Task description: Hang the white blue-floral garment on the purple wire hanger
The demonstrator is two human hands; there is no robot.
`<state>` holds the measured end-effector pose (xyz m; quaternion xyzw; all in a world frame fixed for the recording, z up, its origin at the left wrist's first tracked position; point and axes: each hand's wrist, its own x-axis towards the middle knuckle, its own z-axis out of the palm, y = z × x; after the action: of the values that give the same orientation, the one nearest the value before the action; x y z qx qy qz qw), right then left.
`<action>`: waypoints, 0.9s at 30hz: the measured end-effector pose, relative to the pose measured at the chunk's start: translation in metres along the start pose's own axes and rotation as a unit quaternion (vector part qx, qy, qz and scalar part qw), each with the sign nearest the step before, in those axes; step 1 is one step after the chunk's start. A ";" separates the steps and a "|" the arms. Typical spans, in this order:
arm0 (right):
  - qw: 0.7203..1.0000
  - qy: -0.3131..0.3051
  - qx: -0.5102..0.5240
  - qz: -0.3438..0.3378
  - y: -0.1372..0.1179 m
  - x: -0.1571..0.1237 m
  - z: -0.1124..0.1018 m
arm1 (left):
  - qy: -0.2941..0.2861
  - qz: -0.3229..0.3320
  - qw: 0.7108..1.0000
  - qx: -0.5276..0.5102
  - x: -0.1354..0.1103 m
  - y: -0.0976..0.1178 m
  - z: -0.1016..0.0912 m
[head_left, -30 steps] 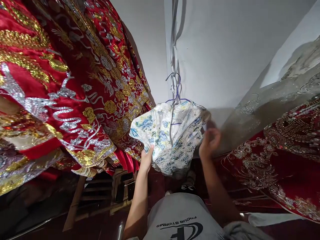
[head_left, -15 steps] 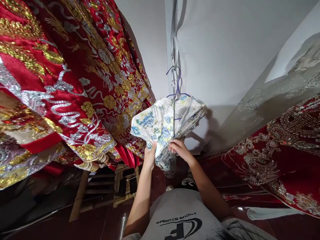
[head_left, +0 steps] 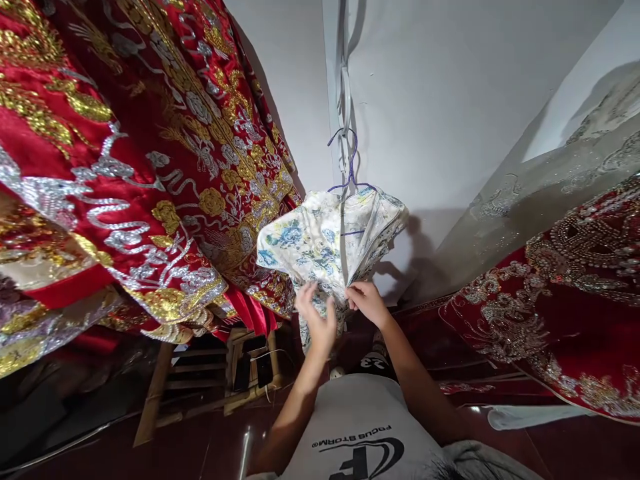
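A white garment with blue and yellow flowers (head_left: 315,243) hangs on a purple hanger (head_left: 353,160) in front of me. Its front hangs partly apart, showing the hanger's bar inside. My right hand (head_left: 369,303) pinches the garment's front edge below the opening. Just in front of the lower cloth is my left hand (head_left: 317,317), its thumb and fingers spread and slightly blurred. Whether the left fingertips touch the fabric I cannot tell.
Red gowns with gold and silver embroidery (head_left: 210,147) hang close on the left. A beaded red gown (head_left: 575,320) and sheer veil (head_left: 505,220) are on the right. A wooden stool (head_left: 155,393) stands low left. The hanger hooks onto a white metal stand (head_left: 345,93).
My left hand has let go of the garment's left edge and moved right with its fingers spread. The lower cloth has shifted left. My right hand still pinches the front edge.
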<state>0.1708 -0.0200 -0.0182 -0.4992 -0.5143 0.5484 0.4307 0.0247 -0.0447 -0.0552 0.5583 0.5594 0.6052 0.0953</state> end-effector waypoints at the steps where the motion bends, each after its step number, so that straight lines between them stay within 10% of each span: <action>1: 1.000 -0.016 -0.004 0.001 -0.001 -0.002 -0.001 | -0.058 0.007 0.998 -0.020 -0.007 0.003 0.006; 6: 0.999 -0.053 0.006 0.002 -0.019 -0.004 -0.004 | -0.201 -0.015 0.974 -0.098 -0.003 0.002 0.021; 16: 0.973 0.136 0.064 -0.177 -0.157 0.058 -0.027 | -0.332 0.062 0.940 -0.053 0.006 -0.010 0.022; 24: 0.966 0.104 0.004 -0.238 -0.153 0.036 -0.019 | -0.179 0.194 0.959 -0.102 0.142 0.076 0.011; 27: 0.961 0.105 -0.037 -0.254 -0.150 0.044 -0.022 | -0.227 0.288 0.929 -0.043 0.183 0.114 0.014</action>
<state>0.1809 0.0416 0.1264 -0.4224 -0.5963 0.3462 0.5883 0.0283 0.0584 0.1346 0.8133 0.3116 0.4870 0.0650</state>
